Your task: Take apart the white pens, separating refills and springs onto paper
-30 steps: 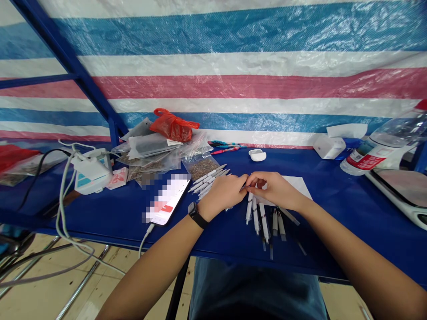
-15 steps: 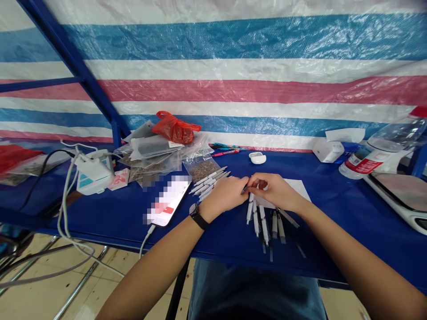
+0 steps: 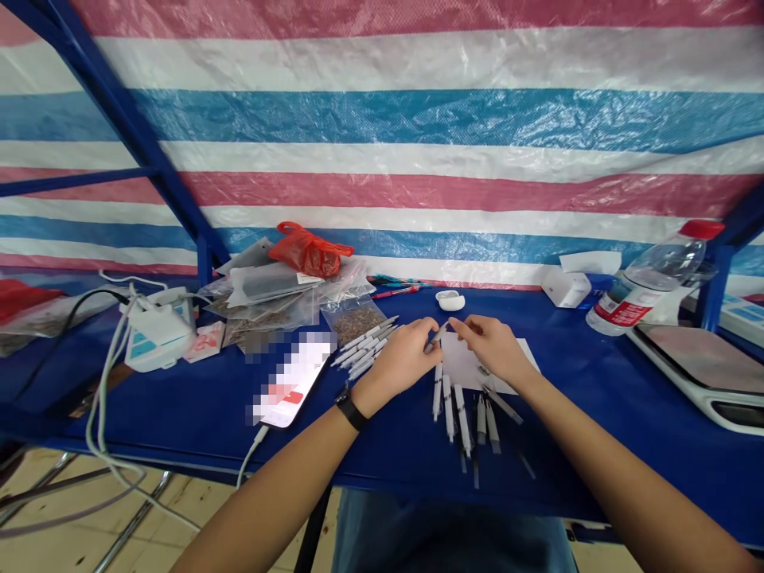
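L hand (image 3: 406,358) and R hand (image 3: 493,348) meet over the blue table (image 3: 179,434), fingers curled & narrow, tips closing on a slim pen-like tube (image 3: 440,332) held betw. them; can't tell which hand grips harder. Tube's angled, just above the top edge of a white paper sheet (image 3: 477,364). Row of white pen-like tubes (image 3: 459,418) lies below R hand, partly on the sheet, tips pointing twd the person; dark thin parts (image 3: 504,406) lie just right of them. Pile of similar tubes (image 3: 358,348) sits just left of L hand, beside a clear bag of dried brown bits (image 3: 355,322).

Black watch (image 3: 351,410) on L wrist. Phone (image 3: 292,378), screen pixelated, lies left of L forearm w/ white cable (image 3: 244,461). Further back: stack of plastic bags (image 3: 263,286), red plastic bag (image 3: 307,251), white charger (image 3: 156,338), white earbud case (image 3: 450,300), red & blue pens (image 3: 394,290), tissue box (image 3: 564,288), water bottle w/ red cap (image 3: 648,282), digital scale (image 3: 695,370). Striped tarp (image 3: 382,119) hangs behind, on blue steel frame (image 3: 119,119).
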`<state>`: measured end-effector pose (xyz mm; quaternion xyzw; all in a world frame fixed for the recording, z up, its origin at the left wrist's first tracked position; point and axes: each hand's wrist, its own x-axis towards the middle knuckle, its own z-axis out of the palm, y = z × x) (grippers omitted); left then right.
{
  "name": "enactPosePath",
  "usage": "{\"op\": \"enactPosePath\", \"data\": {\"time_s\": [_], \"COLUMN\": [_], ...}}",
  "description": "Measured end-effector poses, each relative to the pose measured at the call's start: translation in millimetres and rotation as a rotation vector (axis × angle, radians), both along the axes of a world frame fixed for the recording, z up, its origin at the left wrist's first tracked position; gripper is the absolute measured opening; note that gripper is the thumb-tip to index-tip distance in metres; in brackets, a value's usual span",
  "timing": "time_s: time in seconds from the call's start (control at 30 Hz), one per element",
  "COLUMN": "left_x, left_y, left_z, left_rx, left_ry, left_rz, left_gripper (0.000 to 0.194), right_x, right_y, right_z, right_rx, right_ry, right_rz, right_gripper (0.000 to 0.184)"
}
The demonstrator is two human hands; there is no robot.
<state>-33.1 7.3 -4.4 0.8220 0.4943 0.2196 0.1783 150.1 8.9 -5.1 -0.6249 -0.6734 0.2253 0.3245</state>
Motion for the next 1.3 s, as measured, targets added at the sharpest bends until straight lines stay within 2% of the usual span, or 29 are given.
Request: {"op": "enactPosePath", "data": {"time_s": [0.17, 0.33, 0.53, 0.67, 0.77, 0.9, 1.1, 1.3], "left_x": [0, 1, 6, 7, 5, 5, 8, 9], "left_y": [0, -4, -7, -11, -12, -11, -8, -8], "left_z": [-5.7, -8.4, -10.5, -9.1, -6.9, -5.6, -10.8, -12.0], "left_rx": [0.083, 0.088, 0.052, -0.006, -0.115, -0.244, -0.247, -0.252], "left_ry": [-0.123, -0.129, -0.107, -0.142, -0.308, -0.48, -0.522, -0.525], "left_rz": [-0.061, -0.168, -0.071, -0.089, -0.145, -0.228, -0.156, -0.079], "left_gripper": [0.021, 0.023, 0.017, 0.016, 0.02, 0.025, 0.028, 0.022], "right_x": [-6, -11, -11, -11, -12, -13, -10, -6], "right_y": [-4, -4, -2, -6, -9, -10, -8, -6], "right_z": [3.9, 2.0, -0.1, 4.6, 7.3, 5.8, 4.5, 8.0], "right_rx": [-0.048, 0.015, 0.067, 0.13, 0.16, 0.192, 0.178, 0.136], "right_ry": [0.126, 0.247, 0.274, 0.269, 0.272, 0.322, 0.331, 0.34], "right_rz": [0.045, 0.078, 0.04, 0.111, 0.154, 0.136, 0.174, 0.22], "right_gripper": [0.075, 0.075, 0.076, 0.077, 0.076, 0.075, 0.067, 0.05]}}
